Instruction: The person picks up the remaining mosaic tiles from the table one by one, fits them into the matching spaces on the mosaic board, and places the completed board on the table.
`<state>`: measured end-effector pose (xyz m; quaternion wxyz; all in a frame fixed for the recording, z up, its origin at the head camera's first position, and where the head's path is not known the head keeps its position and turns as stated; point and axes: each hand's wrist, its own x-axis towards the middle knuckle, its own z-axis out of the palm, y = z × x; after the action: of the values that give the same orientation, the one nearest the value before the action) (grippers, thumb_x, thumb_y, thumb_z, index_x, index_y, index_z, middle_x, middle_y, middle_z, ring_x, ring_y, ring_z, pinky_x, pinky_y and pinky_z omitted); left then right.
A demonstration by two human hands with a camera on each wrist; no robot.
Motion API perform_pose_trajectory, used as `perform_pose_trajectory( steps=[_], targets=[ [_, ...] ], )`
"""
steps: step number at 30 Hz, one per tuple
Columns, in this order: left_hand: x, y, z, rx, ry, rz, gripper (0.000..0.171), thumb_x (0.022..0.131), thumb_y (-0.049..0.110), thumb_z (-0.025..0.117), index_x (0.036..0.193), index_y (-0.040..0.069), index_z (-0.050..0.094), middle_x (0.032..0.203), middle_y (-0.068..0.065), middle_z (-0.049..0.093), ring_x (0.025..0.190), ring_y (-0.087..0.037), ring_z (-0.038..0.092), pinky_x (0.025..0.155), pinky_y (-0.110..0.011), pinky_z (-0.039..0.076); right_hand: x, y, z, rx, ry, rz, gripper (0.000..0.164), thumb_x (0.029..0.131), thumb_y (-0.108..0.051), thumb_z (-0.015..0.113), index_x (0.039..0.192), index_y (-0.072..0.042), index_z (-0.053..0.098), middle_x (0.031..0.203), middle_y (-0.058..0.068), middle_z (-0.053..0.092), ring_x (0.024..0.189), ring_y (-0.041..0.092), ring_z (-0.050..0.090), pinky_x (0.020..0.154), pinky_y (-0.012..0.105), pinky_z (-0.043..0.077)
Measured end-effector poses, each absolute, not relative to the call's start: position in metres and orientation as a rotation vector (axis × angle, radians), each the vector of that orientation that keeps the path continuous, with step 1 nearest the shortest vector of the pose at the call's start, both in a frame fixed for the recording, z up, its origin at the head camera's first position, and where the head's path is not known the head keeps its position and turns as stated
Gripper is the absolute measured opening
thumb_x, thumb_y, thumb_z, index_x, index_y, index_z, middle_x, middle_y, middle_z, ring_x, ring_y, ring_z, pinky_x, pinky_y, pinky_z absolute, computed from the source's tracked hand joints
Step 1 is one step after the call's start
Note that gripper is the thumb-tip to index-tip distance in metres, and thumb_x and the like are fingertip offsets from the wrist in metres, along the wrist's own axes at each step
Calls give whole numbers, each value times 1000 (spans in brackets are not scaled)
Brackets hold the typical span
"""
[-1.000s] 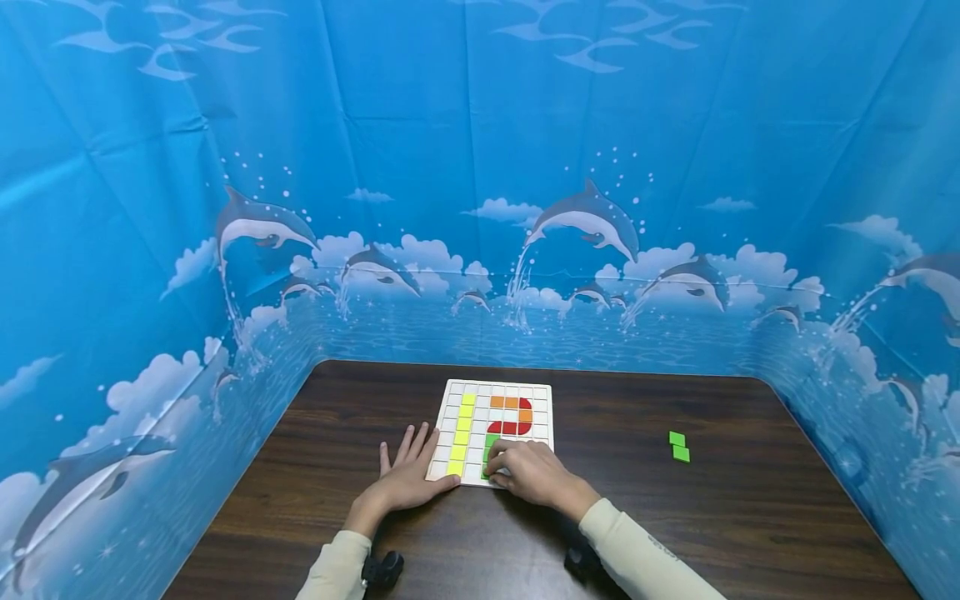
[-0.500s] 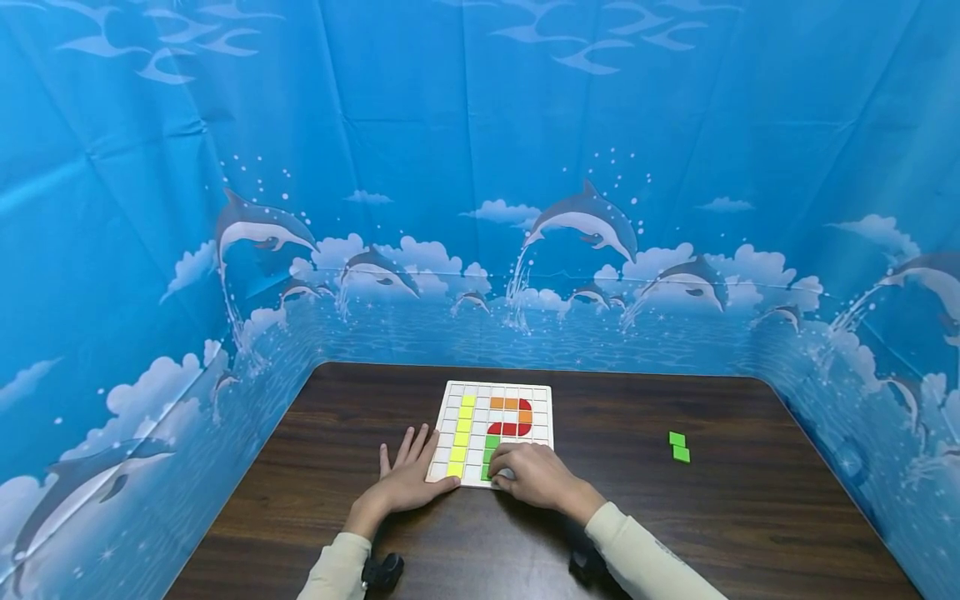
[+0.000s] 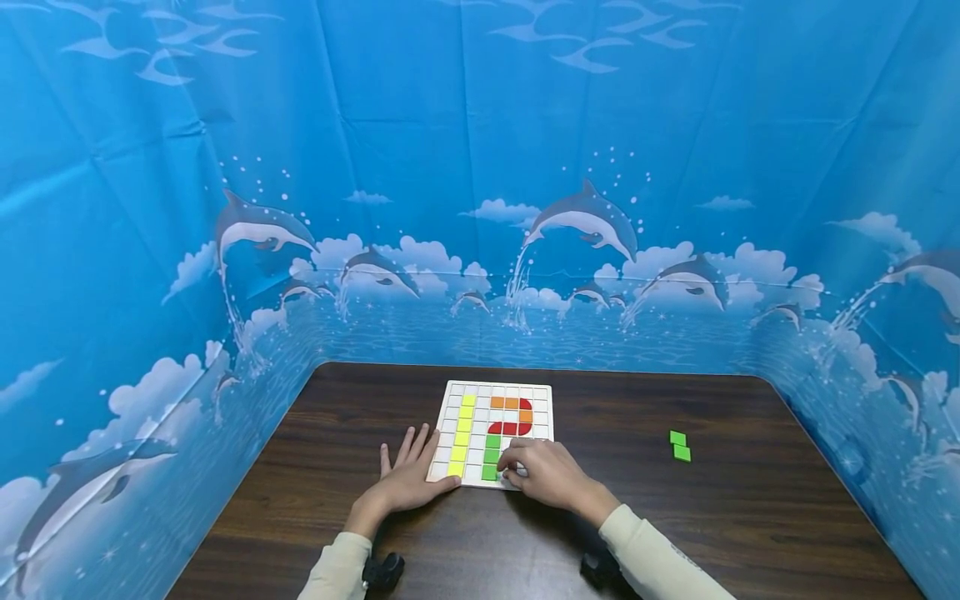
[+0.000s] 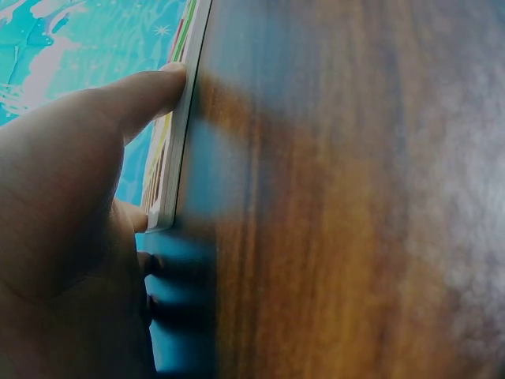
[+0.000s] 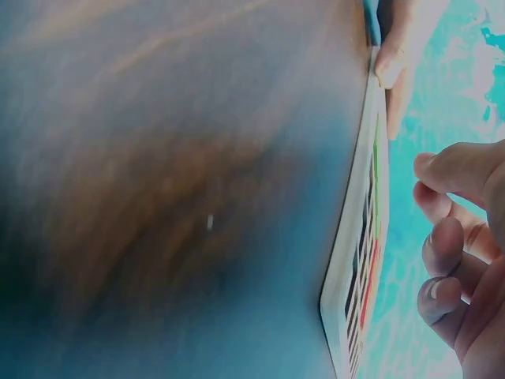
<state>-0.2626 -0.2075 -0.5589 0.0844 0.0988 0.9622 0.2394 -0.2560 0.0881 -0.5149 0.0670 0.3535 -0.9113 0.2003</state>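
Observation:
A white gridded board (image 3: 476, 408) lies on the table, with a column of yellow square tiles (image 3: 460, 439) on its left side. Orange tiles (image 3: 498, 402) and red rounded pieces (image 3: 509, 428) form a curve on the right. Below them runs a column of green tiles (image 3: 491, 457). My left hand (image 3: 405, 479) rests at the board's left edge, fingers spread, thumb on the near corner. Just right of the green column, my right hand (image 3: 551, 475) is over the board with loosely curled fingers. Its thumb (image 5: 458, 170) is close to the index fingertip, and nothing shows between them.
Two loose green tiles (image 3: 678, 446) lie farther right on the dark wooden table (image 3: 750, 517). A blue dolphin-print curtain (image 3: 480, 208) surrounds the table's back and sides. Beneath each forearm is a black wrist camera (image 3: 384, 572).
My right hand has shifted slightly right, away from the green column, uncovering its lower tiles. My left hand stays in place on the board.

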Motion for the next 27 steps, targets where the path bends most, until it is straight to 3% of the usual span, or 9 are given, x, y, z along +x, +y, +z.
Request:
perform_pose_trajectory(
  steps=[6, 14, 27],
  targets=[
    [-264, -208, -560, 265, 2858, 712, 106, 92, 74, 64, 172, 18, 22, 181, -9, 9, 168, -37, -2, 123, -75, -15, -256, 104, -511, 994, -2761, 621, 5, 99, -25, 78, 98, -22, 81, 85, -14, 68, 69, -1, 51, 57, 20, 40],
    [-259, -206, -553, 325, 2850, 821, 110, 90, 79, 62, 172, 15, 25, 180, -16, 11, 167, -42, -3, 118, -80, -19, -256, 127, -509, 905, -2774, 619, 2, 96, -23, 80, 98, -21, 80, 88, -12, 69, 66, -1, 48, 53, 20, 36],
    [-261, -207, -556, 338, 2845, 792, 109, 92, 77, 61, 172, 14, 24, 180, -18, 10, 167, -43, -4, 117, -80, -21, -258, 174, -513, 632, -2795, 567, 6, 92, -22, 85, 96, -24, 82, 89, -14, 69, 69, 0, 53, 61, 22, 46]
  ],
)
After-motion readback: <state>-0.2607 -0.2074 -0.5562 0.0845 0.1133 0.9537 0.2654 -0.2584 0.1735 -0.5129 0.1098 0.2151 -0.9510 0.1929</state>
